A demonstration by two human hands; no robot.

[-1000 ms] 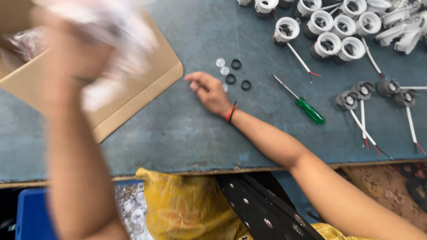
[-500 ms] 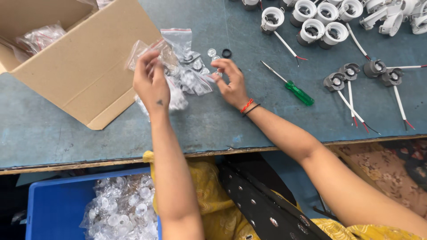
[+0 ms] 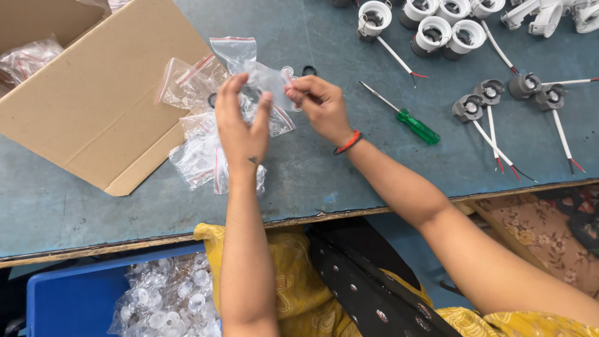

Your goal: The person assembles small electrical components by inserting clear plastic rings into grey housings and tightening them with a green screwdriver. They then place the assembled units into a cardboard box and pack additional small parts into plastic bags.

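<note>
Your left hand [image 3: 240,128] and right hand [image 3: 321,106] meet above the middle of the tabletop [image 3: 324,168], and between them you hold a small clear bag [image 3: 265,78]. Your right fingers are pinched shut on its edge; your left fingers stand half open, tips touching the bag's near side, probably to steady it. The bag is lifted off the tabletop and looks thin, crumpled and see-through, with a red strip along its mouth; what is inside is too blurred to tell.

Under your hands lies a loose pile of like bags [image 3: 199,150], close enough to pick from without reaching. The cardboard box [image 3: 93,106] sits open at the far left corner, one flap lying flat toward you. A green screwdriver [image 3: 409,122] lies just right of your right hand, and white sockets [image 3: 430,28] with wires crowd the far right corner. Below the near edge, a blue bin [image 3: 68,299] holds more clear pieces.
</note>
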